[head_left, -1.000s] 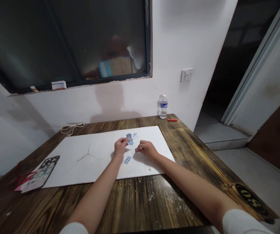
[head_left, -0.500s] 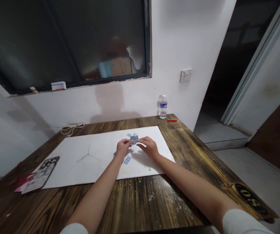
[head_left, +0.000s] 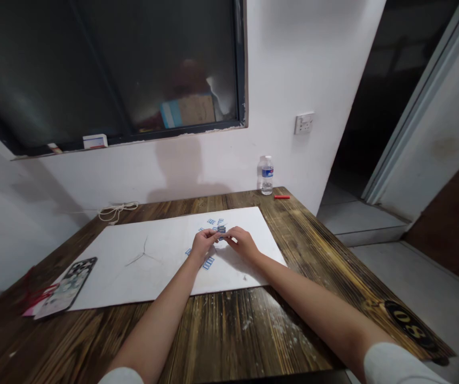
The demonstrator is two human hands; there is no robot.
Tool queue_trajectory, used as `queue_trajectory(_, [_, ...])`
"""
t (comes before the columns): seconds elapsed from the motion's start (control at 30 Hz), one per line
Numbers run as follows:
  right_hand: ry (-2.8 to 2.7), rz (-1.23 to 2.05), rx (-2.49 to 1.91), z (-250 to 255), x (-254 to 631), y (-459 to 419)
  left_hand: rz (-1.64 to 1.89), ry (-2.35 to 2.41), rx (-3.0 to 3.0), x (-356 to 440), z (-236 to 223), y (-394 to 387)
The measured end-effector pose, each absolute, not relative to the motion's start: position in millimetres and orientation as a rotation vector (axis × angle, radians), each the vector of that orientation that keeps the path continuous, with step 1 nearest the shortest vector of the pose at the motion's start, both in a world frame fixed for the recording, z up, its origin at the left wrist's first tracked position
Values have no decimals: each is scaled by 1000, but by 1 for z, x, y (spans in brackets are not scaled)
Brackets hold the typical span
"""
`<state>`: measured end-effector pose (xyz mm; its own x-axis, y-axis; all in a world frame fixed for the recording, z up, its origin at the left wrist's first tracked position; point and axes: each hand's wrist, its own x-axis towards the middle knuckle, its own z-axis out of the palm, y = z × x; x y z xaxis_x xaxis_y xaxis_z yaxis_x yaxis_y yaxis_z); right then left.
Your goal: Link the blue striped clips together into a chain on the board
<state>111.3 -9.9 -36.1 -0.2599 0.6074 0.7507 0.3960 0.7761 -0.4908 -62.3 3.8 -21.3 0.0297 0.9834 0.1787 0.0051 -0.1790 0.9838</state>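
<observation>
Seemingly partway through — with several strips loose on the right half of the board and a stack left above it, pinched narrowly in the grip of the left hand — with the right hand close against, cannot tell if holding

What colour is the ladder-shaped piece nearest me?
The piece is blue, best seen in the head view.

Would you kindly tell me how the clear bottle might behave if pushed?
The bottle would probably tip if pushed near its top, since it stands upright and is taller than wide. Once down, it would likely roll, as its sides look round. Its see-through body suggests thin plastic that may give when squeezed.
</observation>
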Motion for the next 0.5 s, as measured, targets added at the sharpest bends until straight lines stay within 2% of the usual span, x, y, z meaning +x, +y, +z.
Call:
queue_trajectory(0.3, [-1907, 313, -971, -38, 109, -11, 1455, 1176, 1307, -63, -14, 0])
queue_trajectory(0.5, [-2195, 267, -968, -29, 105, -20, 1598, 1209, 1219, -68, -19, 7])
